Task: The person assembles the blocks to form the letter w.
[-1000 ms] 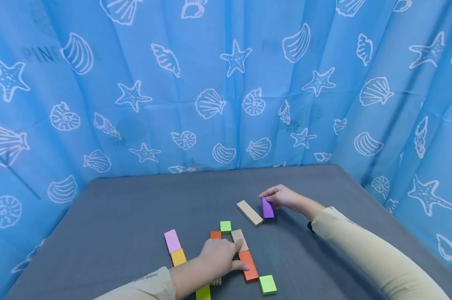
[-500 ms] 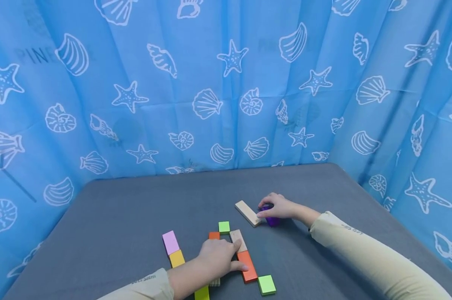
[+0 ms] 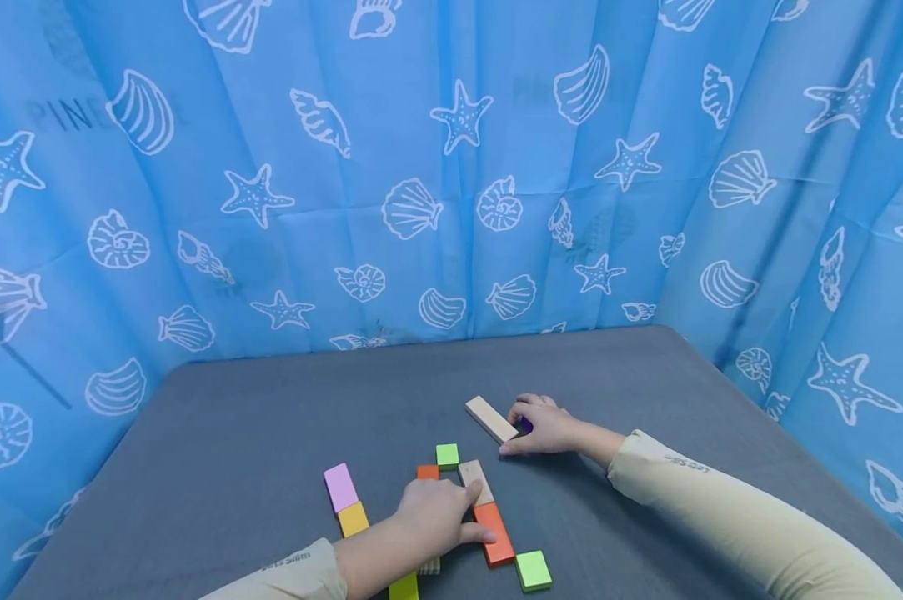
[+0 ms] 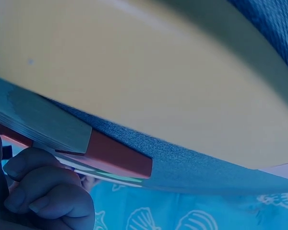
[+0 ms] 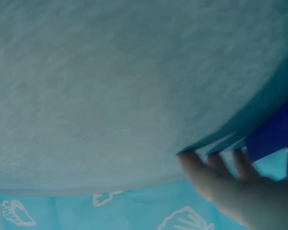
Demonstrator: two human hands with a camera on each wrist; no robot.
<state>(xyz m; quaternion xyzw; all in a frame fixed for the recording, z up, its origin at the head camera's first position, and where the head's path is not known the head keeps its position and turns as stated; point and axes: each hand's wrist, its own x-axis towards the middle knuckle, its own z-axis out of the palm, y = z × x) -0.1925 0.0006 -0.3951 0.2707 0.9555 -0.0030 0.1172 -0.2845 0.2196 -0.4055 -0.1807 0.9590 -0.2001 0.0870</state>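
Observation:
In the head view my right hand (image 3: 539,427) curls around a purple block (image 3: 525,425), mostly hidden by the fingers. Its thumb touches the near end of a plain wooden block (image 3: 492,419). The right wrist view shows the purple block (image 5: 273,132) against the fingers. My left hand (image 3: 436,512) rests over the nearer blocks. Its index finger is on another plain wooden block (image 3: 475,479), and the thumb lies on an orange block (image 3: 494,533). Under this hand runs a row with an orange-red block (image 3: 428,472) and a wooden end (image 3: 430,567).
A pink block (image 3: 340,487), an amber block (image 3: 354,518) and a yellow-green block (image 3: 403,587) line up left. Green cubes sit beyond the left hand (image 3: 447,456) and at the near right (image 3: 534,570). A blue shell-print curtain (image 3: 421,167) hangs behind the grey table (image 3: 271,417).
My right hand has brought the purple block down and nearer, toward the plain wooden block, and now covers most of it. The plain wooden block has shifted slightly away. My left hand stays put.

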